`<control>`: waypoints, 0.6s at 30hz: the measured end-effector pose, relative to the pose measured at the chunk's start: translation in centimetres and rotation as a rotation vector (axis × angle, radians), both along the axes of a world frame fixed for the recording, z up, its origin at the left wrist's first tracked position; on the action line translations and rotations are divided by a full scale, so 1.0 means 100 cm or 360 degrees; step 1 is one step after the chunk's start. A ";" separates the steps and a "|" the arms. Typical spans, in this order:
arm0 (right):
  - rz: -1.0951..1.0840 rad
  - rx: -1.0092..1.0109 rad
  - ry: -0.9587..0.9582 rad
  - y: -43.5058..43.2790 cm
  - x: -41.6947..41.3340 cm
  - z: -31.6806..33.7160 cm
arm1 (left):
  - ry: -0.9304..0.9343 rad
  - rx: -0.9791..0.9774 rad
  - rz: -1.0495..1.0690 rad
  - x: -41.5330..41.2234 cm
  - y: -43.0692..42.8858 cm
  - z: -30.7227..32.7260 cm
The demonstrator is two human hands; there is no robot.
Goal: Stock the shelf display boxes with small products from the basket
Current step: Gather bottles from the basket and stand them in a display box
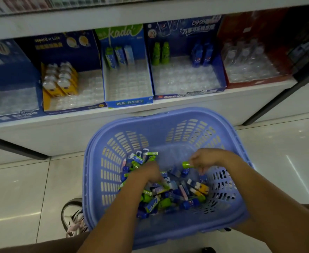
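The right grip [210, 159] pinches a small green piece [186, 164] at its fingertips, just above the heap. The left grip [148, 173] is sunk among the small products [177, 196], fingers curled downward. It is blurred, so I cannot tell whether it has hold of anything.

The products lie piled in the bottom of the purple basket [168, 115], which stands on a pale glossy tiled floor [22, 189]. Its far rim is close to the front edge of the low white shelf [195, 108].

On the shelf, the Kada box [130, 103] and the eraser box [190, 94] stand side by side, each with a few items at the back and bare clear trays in front. Floor shows on both sides of the basket, and a shoe [73, 216] sits just beside its near left corner.
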State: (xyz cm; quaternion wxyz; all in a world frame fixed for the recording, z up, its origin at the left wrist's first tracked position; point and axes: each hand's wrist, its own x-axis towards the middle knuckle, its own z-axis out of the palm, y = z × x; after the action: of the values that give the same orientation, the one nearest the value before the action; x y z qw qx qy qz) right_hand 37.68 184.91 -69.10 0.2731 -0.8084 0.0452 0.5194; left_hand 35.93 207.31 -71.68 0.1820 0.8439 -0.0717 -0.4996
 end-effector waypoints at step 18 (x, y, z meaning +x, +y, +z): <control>-0.1035 0.0836 -0.1480 0.012 0.082 0.165 | 0.0248 -0.2062 0.1735 0.062 0.014 0.154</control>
State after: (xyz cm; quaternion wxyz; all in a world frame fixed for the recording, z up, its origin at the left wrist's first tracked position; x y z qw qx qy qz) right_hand 45.88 186.10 -52.57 0.5979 -0.8008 0.0361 -0.0026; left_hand 42.10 208.74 -56.24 0.8489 0.4527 0.0858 -0.2591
